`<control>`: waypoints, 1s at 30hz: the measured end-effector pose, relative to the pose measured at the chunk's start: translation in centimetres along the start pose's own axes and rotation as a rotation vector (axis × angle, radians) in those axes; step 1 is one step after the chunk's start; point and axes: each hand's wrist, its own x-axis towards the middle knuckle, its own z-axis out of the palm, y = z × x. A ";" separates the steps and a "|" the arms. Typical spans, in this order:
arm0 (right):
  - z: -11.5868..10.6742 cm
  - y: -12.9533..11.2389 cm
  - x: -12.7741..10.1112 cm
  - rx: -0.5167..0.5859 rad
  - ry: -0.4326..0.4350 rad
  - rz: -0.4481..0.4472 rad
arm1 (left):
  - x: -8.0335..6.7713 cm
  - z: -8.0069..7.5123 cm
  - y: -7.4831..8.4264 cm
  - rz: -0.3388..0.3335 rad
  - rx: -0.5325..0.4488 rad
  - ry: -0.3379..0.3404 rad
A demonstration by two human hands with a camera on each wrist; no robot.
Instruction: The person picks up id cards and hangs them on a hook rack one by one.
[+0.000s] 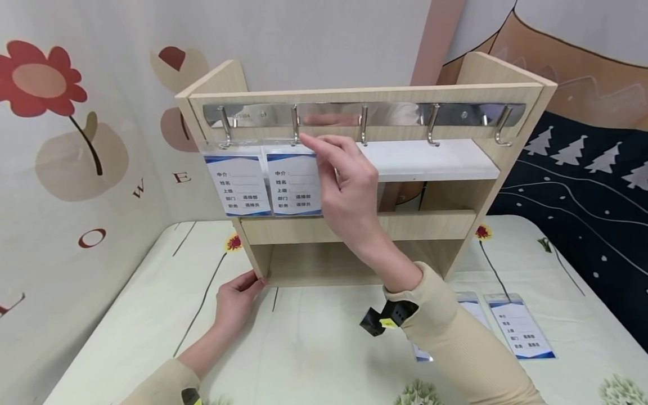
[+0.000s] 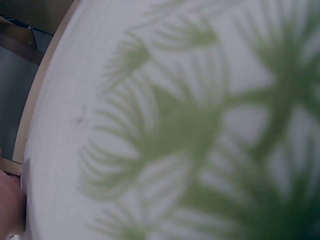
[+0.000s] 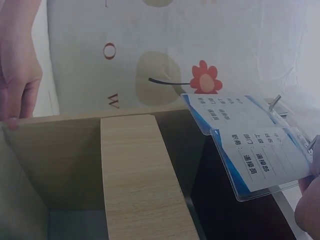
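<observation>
My right hand's fingers (image 1: 324,147) were stretched up and only slightly bent, the fingertips pinching the top of the second badge holder (image 1: 296,183) just where it met the second hook (image 1: 295,128) from the left on the steel hook rail (image 1: 364,115). My right hand (image 1: 349,194) partly covered that badge's right edge. My left hand (image 1: 237,298) rested on the near left bottom corner of the wooden shelf unit (image 1: 420,225), fingers curled loosely against the side panel, bracing it and gripping nothing I could make out.

I judged the work about half done. The first badge holder (image 1: 237,184) already hung from the far-left hook (image 1: 225,130), and the second hung just beside it, touching or nearly touching. Three hooks to the right stood bare. Two more badge holders (image 1: 518,326) lay flat on the flowered tablecloth (image 1: 314,343), near right of the shelf, one partly hidden under my right sleeve.

The head view alone showed the whole rail, the bare hooks and the waiting badges. The right wrist view looked up from below instead: both hung badges (image 3: 250,145) seen at a slant, their printed text upside down, with the shelf's middle divider (image 3: 137,175) and my left fingertips (image 3: 17,100) at the frame's edge. The left wrist view gave only a blurred green leaf print of the tablecloth (image 2: 190,135) and a sliver of that hand (image 2: 9,205).
</observation>
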 end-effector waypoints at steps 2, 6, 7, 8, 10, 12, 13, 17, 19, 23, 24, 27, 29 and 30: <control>0.0 0.0 -0.2 0.009 0.002 0.007 | 0.0 0.0 -0.1 -0.004 0.003 0.001; -0.1 0.1 -0.6 0.018 0.015 -0.016 | 0.0 0.2 -0.1 -0.001 0.005 0.008; -0.1 0.1 -0.7 0.018 0.019 -0.026 | 0.0 0.2 -0.1 0.003 0.005 0.009; -0.2 0.2 -0.8 0.017 0.023 -0.039 | 0.1 0.2 -0.1 0.007 0.006 0.011; -0.3 0.2 -1.0 0.012 0.029 -0.052 | 0.0 0.2 -0.1 0.014 0.007 0.012; -0.5 0.3 -1.3 0.012 0.033 -0.058 | 0.0 0.1 0.0 0.018 0.008 0.013; -0.6 0.3 -1.5 0.013 0.033 -0.058 | 0.0 0.1 0.0 0.018 0.010 0.014; -1.3 0.5 -2.3 0.014 0.030 -0.052 | 0.0 0.1 -0.1 0.012 0.004 0.015; -1.8 0.6 -2.8 0.014 0.028 -0.056 | 0.1 0.1 -0.1 0.011 0.001 0.013; -3.1 1.0 -3.8 0.011 0.023 -0.063 | 0.2 0.1 -0.3 0.011 -0.005 0.015; -3.4 1.1 -4.0 0.012 0.020 -0.067 | 0.2 0.1 -0.4 0.009 -0.004 0.015; -4.7 1.5 -5.0 0.014 -0.002 -0.051 | 0.3 0.2 -0.4 0.007 0.002 0.013; -5.5 1.8 -5.6 0.017 -0.018 -0.038 | 0.4 0.2 -0.5 0.004 0.009 0.013; -6.0 1.9 -6.0 0.013 -0.026 -0.030 | 0.4 0.2 -0.5 0.005 0.009 0.013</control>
